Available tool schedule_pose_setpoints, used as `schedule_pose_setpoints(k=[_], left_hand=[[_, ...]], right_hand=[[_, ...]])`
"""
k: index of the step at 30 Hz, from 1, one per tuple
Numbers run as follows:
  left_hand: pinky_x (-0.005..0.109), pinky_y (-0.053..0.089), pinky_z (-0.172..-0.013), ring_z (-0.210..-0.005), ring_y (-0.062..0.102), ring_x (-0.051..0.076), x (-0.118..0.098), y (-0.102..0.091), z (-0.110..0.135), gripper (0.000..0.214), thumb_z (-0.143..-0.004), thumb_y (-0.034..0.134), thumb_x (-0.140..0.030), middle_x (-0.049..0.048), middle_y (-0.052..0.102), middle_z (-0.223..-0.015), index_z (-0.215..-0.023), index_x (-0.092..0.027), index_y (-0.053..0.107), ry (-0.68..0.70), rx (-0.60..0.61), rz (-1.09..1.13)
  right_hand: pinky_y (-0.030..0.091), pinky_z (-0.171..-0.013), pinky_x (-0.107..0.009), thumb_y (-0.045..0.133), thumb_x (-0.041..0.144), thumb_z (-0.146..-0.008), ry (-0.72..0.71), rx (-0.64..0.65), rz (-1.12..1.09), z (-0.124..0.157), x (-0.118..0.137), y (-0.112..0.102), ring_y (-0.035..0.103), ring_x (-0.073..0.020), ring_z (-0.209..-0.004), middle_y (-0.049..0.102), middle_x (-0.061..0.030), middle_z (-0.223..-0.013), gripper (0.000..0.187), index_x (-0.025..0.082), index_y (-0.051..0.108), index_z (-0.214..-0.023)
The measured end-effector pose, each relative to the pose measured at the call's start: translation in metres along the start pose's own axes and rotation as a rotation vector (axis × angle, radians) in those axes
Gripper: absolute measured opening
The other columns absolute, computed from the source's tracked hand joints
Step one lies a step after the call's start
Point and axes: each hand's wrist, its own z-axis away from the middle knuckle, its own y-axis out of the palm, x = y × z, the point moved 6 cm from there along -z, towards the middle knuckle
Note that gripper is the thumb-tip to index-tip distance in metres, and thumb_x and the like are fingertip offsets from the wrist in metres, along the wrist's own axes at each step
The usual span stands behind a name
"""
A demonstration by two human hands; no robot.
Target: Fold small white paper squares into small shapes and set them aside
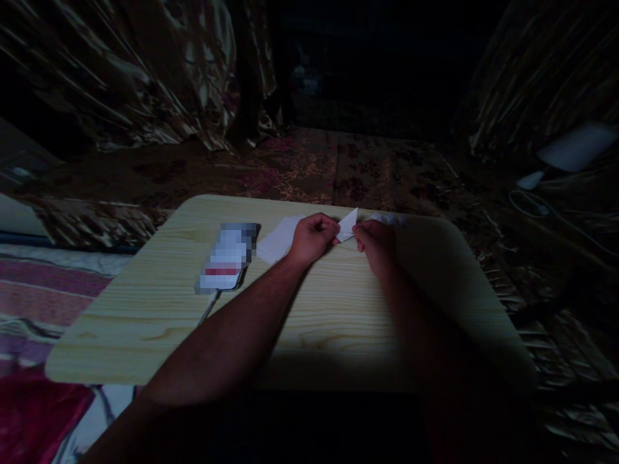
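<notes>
Between my two hands is a small piece of folded white paper (349, 223), its pointed corner standing up, held just above the far part of the wooden table (309, 316). My left hand (313, 237) pinches the paper's left side between thumb and fingers. On the other side, my right hand (376, 243) grips its right edge with thumb and forefinger. Several white paper sheets (278, 241) lie just left of my left hand, partly covered by it. Small whitish pieces (389, 219) rest behind my right hand, too dim to make out.
A phone (225, 258) with a blurred screen lies left of the sheets, a cable (207, 308) running from its near end. Beyond the table stands a seat with patterned cover (300, 164). A white lamp (578, 148) is at the right, and striped bedding (48, 283) at the left.
</notes>
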Motion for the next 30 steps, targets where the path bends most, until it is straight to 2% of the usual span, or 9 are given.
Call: schedule_pose_setpoints(k=[4,8,16,24,30], left_hand=[[0.021,0.043,-0.048,-0.053,0.063,0.013,0.001,0.002,0.001,0.023,-0.073,0.076,-0.037,0.0024,0.069,-0.063,-0.076,-0.016,0.067,0.024,0.015,-0.012],[0.022,0.043,-0.048,-0.052,0.061,0.012,0.0,0.003,0.002,0.023,-0.073,0.075,-0.037,0.0024,0.07,-0.064,-0.077,-0.016,0.067,0.053,0.016,-0.037],[0.022,0.043,-0.054,-0.058,0.057,0.011,-0.001,-0.003,-0.001,0.02,-0.071,0.075,-0.034,0.0021,0.069,-0.068,-0.075,-0.015,0.071,0.136,-0.017,-0.132],[0.023,0.042,-0.056,-0.058,0.055,0.011,-0.001,-0.002,0.0,0.019,-0.072,0.074,-0.034,0.0019,0.069,-0.069,-0.075,-0.015,0.071,0.113,-0.022,-0.118],[0.024,0.043,-0.058,-0.061,0.055,0.011,-0.003,-0.002,0.0,0.019,-0.073,0.073,-0.034,0.0016,0.068,-0.069,-0.073,-0.016,0.071,0.161,-0.025,-0.166]], right_hand=[[0.04,-0.05,-0.025,0.065,0.042,-0.077,0.022,-0.047,0.078,0.002,0.006,-0.003,0.052,-0.0133,-0.049,0.058,0.0039,-0.051,0.022,0.02,0.065,-0.075],[0.045,-0.058,-0.027,0.064,0.04,-0.078,-0.061,-0.107,0.214,0.003,0.014,-0.006,0.06,-0.0159,-0.059,0.065,0.0013,-0.06,0.02,0.021,0.067,-0.074],[0.048,-0.063,-0.029,0.064,0.038,-0.08,-0.109,-0.09,0.199,0.006,0.017,-0.006,0.063,-0.0177,-0.066,0.068,0.0006,-0.066,0.018,0.022,0.067,-0.074],[0.047,-0.063,-0.028,0.065,0.036,-0.079,-0.112,-0.104,0.201,0.01,0.023,-0.004,0.062,-0.0165,-0.066,0.068,0.0002,-0.068,0.017,0.02,0.068,-0.074],[0.049,-0.066,-0.028,0.065,0.039,-0.079,-0.129,-0.086,0.142,0.01,0.016,-0.001,0.064,-0.0175,-0.071,0.07,-0.0008,-0.073,0.018,0.021,0.066,-0.075]])
